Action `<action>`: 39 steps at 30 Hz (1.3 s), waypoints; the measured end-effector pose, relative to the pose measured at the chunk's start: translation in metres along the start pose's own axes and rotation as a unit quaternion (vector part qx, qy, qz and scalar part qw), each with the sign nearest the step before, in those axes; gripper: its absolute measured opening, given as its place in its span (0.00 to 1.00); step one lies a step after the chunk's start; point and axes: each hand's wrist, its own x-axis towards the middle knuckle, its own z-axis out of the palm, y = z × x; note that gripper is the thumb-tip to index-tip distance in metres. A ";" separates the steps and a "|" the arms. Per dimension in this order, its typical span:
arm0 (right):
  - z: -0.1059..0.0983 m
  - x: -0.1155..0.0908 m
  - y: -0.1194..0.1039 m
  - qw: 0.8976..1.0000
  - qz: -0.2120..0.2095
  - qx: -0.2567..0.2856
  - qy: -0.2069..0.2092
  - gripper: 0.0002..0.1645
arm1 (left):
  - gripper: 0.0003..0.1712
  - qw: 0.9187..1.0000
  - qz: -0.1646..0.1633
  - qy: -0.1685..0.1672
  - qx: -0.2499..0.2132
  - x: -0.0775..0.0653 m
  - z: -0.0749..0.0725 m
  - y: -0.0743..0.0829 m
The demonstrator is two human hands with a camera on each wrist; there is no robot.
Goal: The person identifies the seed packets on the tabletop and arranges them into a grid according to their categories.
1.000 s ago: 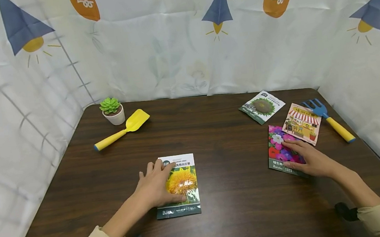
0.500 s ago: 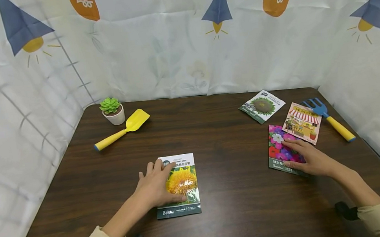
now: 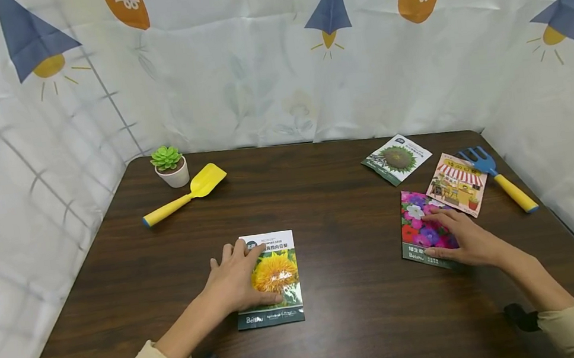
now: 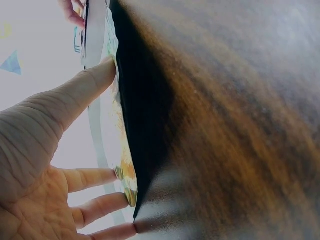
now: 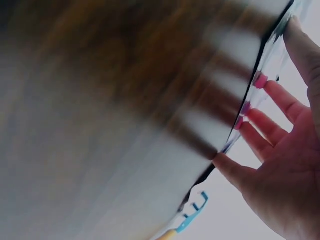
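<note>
In the head view, my left hand [image 3: 235, 281] rests with spread fingers on a seed packet with a yellow sunflower picture [image 3: 273, 276]. The left wrist view shows the left thumb [image 4: 85, 85] and fingertips touching the packet's face, which lies on the table. Farther right, my right hand [image 3: 466, 239] touches a seed packet with pink and purple flowers [image 3: 416, 232]. Seen from the right wrist, straight fingers [image 5: 285, 100] press their tips down on that packet. Partly under the hand, its lower right corner is hidden.
Beyond the right hand lie a pink shop-front packet [image 3: 456, 184], a white packet with a green-rimmed flower [image 3: 397, 159] and a blue hand fork with a yellow handle [image 3: 514, 193]. A yellow trowel [image 3: 182, 198] and a potted succulent [image 3: 173, 172] are at the back left.
The pink and purple flower packet has slid slightly left and toward me under my right hand, away from the shop-front packet. My left hand and the sunflower packet look unmoved.
</note>
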 end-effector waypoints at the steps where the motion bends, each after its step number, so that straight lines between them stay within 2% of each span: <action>1: 0.000 0.000 -0.001 1.000 -0.002 -0.002 0.001 0.42 | 0.63 1.000 0.000 0.000 0.000 0.000 0.000 0.000; 18: 0.005 0.009 -0.027 0.999 -0.006 -0.004 -0.033 0.43 | 0.62 1.000 -0.002 -0.002 0.000 0.000 -0.001 0.001; 39: 0.021 0.017 -0.058 0.997 -0.052 0.001 -0.051 0.42 | 0.62 1.000 -0.001 -0.004 -0.006 -0.002 -0.003 0.003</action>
